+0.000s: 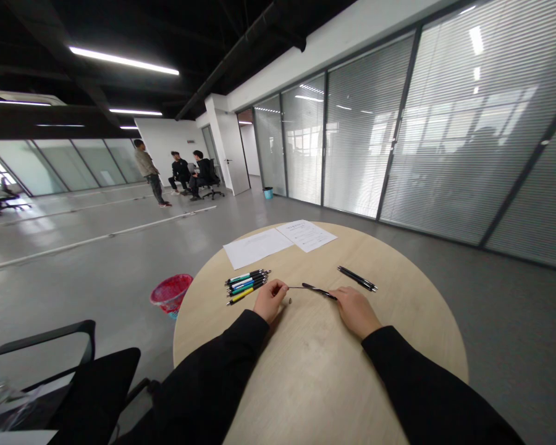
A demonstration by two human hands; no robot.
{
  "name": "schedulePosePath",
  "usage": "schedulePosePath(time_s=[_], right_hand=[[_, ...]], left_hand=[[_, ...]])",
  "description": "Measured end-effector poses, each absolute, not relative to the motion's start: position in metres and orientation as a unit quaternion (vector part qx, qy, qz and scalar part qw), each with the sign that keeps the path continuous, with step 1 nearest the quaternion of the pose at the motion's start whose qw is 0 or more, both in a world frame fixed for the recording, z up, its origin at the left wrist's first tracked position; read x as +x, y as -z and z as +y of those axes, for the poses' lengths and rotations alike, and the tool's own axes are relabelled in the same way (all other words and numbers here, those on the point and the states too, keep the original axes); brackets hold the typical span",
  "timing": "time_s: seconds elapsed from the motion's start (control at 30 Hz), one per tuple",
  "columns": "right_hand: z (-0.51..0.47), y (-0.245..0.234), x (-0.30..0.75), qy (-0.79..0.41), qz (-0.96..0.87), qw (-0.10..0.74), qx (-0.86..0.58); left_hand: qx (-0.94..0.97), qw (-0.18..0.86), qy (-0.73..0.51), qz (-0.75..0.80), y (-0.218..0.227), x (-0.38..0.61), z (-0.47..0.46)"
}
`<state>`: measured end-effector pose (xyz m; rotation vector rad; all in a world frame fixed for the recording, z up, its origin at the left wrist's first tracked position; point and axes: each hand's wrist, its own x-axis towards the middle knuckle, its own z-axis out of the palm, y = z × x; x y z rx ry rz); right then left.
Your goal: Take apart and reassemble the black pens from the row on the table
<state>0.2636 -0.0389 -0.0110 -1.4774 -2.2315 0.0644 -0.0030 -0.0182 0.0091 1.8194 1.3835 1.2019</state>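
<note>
Both my hands rest on a round wooden table (324,371). My left hand (269,299) is closed in a pinch on the thin end of a pen refill (295,287). My right hand (356,310) is closed on a black pen barrel (319,290), which the refill runs into. A tiny dark part (290,301) lies on the table just right of my left hand. A bundle of several coloured pens (246,285) lies to the left of my left hand. Two black pens (357,279) lie beyond my right hand.
Two sheets of paper (280,240) lie at the table's far edge. A red waste basket (171,292) stands on the floor left of the table, and a black chair (88,383) at lower left. Three people are far off across the hall. Glass walls with blinds run along the right.
</note>
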Motion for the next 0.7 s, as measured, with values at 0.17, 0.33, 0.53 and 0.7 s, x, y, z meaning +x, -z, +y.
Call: schedulePosePath(time_s=[0.17,0.33,0.53,0.7], right_hand=[[-0.041,0.007,0.262,-0.014,-0.818,0.211,-0.535],[-0.041,0.009,0.261,-0.013,-0.818,0.19,-0.543],[-0.045,0.004,0.258,-0.001,-0.812,0.201,-0.548],[-0.051,-0.003,0.253,0.0,-0.804,0.278,-0.526]], left_hand=[[0.682,0.281,-0.443,0.509,-0.011,-0.001,-0.02],[0.685,0.279,-0.439,0.51,-0.01,0.0,-0.021],[0.699,0.274,-0.427,0.505,-0.012,0.001,-0.024],[0.712,0.266,-0.416,0.498,-0.012,0.003,-0.026]])
